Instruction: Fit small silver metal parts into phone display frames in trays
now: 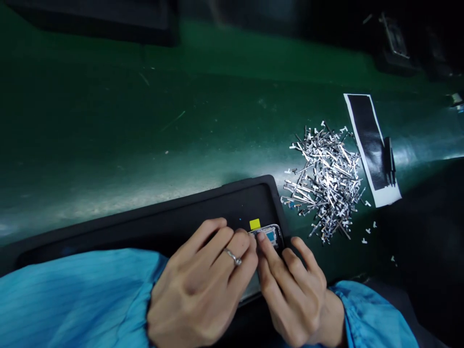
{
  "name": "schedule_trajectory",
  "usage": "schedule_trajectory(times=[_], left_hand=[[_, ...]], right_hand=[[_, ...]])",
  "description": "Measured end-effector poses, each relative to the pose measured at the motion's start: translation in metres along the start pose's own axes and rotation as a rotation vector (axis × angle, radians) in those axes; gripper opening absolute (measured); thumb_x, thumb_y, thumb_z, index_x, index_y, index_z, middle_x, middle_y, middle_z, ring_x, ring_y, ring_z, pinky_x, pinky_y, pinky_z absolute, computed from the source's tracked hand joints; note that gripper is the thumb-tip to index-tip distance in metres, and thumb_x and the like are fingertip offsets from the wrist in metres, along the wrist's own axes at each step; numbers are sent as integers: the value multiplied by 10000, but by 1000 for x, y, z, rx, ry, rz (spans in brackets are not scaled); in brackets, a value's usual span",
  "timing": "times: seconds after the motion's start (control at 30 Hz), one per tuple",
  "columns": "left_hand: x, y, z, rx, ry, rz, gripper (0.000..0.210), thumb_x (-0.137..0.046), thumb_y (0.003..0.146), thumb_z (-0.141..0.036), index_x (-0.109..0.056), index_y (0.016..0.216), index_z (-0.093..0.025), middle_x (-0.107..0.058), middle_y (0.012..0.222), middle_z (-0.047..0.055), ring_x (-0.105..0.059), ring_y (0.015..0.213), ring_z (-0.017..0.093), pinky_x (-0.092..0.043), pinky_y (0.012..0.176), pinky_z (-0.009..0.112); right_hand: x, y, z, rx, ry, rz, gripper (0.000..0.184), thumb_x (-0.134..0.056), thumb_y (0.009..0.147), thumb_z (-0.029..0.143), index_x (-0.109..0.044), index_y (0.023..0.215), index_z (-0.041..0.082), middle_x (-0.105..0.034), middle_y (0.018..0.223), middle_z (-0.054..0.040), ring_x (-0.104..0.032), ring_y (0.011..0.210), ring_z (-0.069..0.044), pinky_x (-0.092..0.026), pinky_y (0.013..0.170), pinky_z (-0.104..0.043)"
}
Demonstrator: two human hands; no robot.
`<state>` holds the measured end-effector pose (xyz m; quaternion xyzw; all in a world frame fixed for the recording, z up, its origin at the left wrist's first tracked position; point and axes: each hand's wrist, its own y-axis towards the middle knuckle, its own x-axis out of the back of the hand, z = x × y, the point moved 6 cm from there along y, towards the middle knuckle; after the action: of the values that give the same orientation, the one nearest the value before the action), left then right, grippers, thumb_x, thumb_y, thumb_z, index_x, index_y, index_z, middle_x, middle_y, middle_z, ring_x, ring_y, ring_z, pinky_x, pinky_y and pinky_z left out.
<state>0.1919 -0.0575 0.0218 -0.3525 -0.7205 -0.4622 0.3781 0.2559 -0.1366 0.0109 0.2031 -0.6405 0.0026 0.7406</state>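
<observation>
**One metal-rimmed device (276, 238) between left hand (199, 285) and right hand (295, 292), at the right end of a black tray (217, 192)**

On the left, fingers curled close, with tips at the device's left part and the thumb out of sight; cannot tell whether pinching or merely steadying. On one of those fingers, a silver ring (233, 257). On the right, fingers bent near the device's right side, with the index fingertip touching its inner face; cannot tell from this angle whether gripping. Showing past the fingertips: a blue patch (270, 236) inside the rim and a yellow tab (255, 224) at the far edge. Cannot tell whether resting on the tray floor or raised above it.

Down to both wrists, blue sleeves (76, 299). Beyond the tray's right wall, on a green tabletop (108, 121), a loose heap of narrow strips (329, 179), silver and dark. Just beside the heap, a few small white pieces (364, 240). Farther right, lying at a slant, a white sheet (386, 197) with a black panel (369, 140), and along its right edge a slim dark tool (390, 162). Toward the upper right, in dim light, a metal-framed piece (395, 37), too dark for detail.
</observation>
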Motion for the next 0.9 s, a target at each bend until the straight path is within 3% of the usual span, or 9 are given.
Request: schedule_trajectory(times=[0.07, 0.2, 0.27, 0.43, 0.6, 0.9], left_hand=[[0, 2, 3, 35, -19, 34, 222, -366, 794, -27, -575, 815, -101, -584, 770, 64, -499, 706, 175, -437, 693, 346], [-1, 5, 16, 282, -156, 57, 234, -364, 816, -73, -556, 704, -144, -557, 696, 34, -471, 651, 162, -407, 597, 324], [-2, 5, 17, 332, -174, 54, 268, -344, 826, -90, -546, 665, -160, -542, 667, 24, -463, 632, 159, -394, 591, 325], [-3, 5, 17, 333, -210, 17, 243, -375, 816, -71, -552, 665, -140, -538, 653, 33, -478, 654, 167, -390, 602, 331], [-5, 5, 20, 343, -214, 55, 254, -369, 820, -79, -559, 665, -147, -532, 649, 34, -461, 628, 170, -372, 570, 334], [6, 9, 17, 236, -205, 72, 274, -309, 782, 4, -535, 784, -152, -565, 721, 14, -510, 649, 142, -439, 663, 303]], right_hand=[[-1, -1, -1, -8, 18, -9, 308, -341, 751, 110, -577, 940, 51, -530, 1142, -193, -537, 792, -216, -398, 826, -396], [-2, -2, -1, -17, 42, -12, 305, -340, 755, 106, -575, 944, 58, -531, 1143, -187, -527, 791, -213, -401, 816, -390], [-2, -2, -2, -33, 55, -9, 304, -342, 758, 106, -570, 953, 54, -526, 1150, -187, -524, 803, -217, -398, 822, -396], [0, 2, -2, -35, 62, -15, 298, -329, 758, 91, -578, 921, 57, -556, 1109, -184, -534, 797, -223, -401, 807, -396], [1, 5, 2, 51, -62, 37, 307, -345, 757, 107, -585, 934, 39, -573, 1077, -189, -537, 721, -209, -408, 777, -392], [1, 4, 1, 61, -47, 12, 287, -350, 766, 109, -585, 920, 55, -582, 1061, -188, -536, 714, -205, -407, 773, -394]])
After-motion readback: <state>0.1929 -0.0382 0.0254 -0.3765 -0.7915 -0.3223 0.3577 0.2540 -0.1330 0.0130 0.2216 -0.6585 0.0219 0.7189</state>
